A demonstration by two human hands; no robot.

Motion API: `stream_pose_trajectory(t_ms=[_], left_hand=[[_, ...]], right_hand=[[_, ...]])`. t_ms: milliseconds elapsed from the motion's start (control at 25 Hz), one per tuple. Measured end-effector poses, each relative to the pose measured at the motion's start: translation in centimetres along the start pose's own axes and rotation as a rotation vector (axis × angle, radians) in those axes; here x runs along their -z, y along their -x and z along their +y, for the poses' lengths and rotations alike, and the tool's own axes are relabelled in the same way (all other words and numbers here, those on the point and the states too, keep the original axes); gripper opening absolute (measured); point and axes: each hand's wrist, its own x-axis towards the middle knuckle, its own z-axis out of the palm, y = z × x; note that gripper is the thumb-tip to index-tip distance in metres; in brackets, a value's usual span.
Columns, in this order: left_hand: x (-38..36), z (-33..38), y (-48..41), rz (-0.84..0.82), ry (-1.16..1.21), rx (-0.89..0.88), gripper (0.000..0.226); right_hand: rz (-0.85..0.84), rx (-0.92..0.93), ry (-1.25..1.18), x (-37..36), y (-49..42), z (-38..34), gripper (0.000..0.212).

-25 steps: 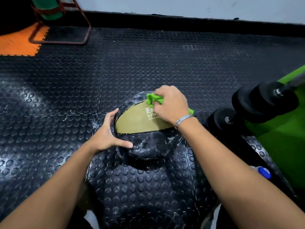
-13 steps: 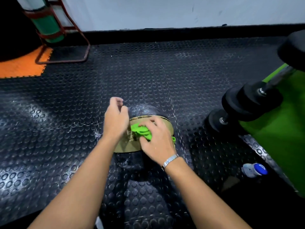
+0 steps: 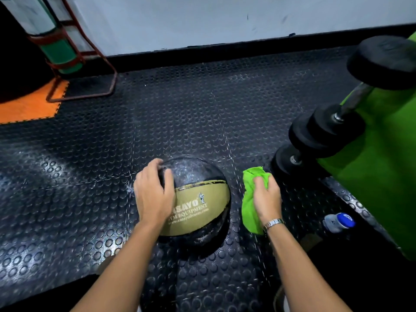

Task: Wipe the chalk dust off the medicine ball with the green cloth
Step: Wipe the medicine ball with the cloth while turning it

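Note:
The medicine ball (image 3: pixel 200 203) is black with an olive-gold band of white lettering and sits on the studded black floor mat. White chalk smears show on its dark upper part. My left hand (image 3: pixel 153 194) lies over the ball's left side, fingers curved round its top. My right hand (image 3: pixel 266 199) grips the green cloth (image 3: pixel 248 210) just right of the ball, apart from it; the cloth hangs down below the palm.
Black dumbbells (image 3: pixel 324 136) lean against a green pad (image 3: pixel 382 176) at the right. A blue-capped bottle (image 3: pixel 338 222) lies on the mat beside my right wrist. A red metal stand (image 3: pixel 90 64) with a green roll and an orange mat (image 3: pixel 29 106) occupy the far left.
My right hand has lifted the cloth off the ball and moved it to the right. My left hand has shifted onto the ball's top left, and more of the gold band now faces me.

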Motion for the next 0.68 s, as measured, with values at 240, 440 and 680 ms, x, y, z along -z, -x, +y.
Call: stream_pose_trajectory(t_ms=[240, 440, 680], left_hand=[[-0.2, -0.8, 2.3, 0.009, 0.021, 0.09, 0.061], [-0.4, -1.2, 1.9, 0.005, -0.002, 0.083, 0.056], [-0.6, -1.4, 1.5, 0.004, 0.001, 0.075, 0.053]], right_hand=[[-0.29, 0.285, 0.234, -3.8, 0.3, 0.4, 0.015], [-0.162, 0.386, 0.262, -5.1, 0.7, 1.0, 0.009], [-0.165, 0.307, 0.339, -5.6, -1.3, 0.2, 0.011]])
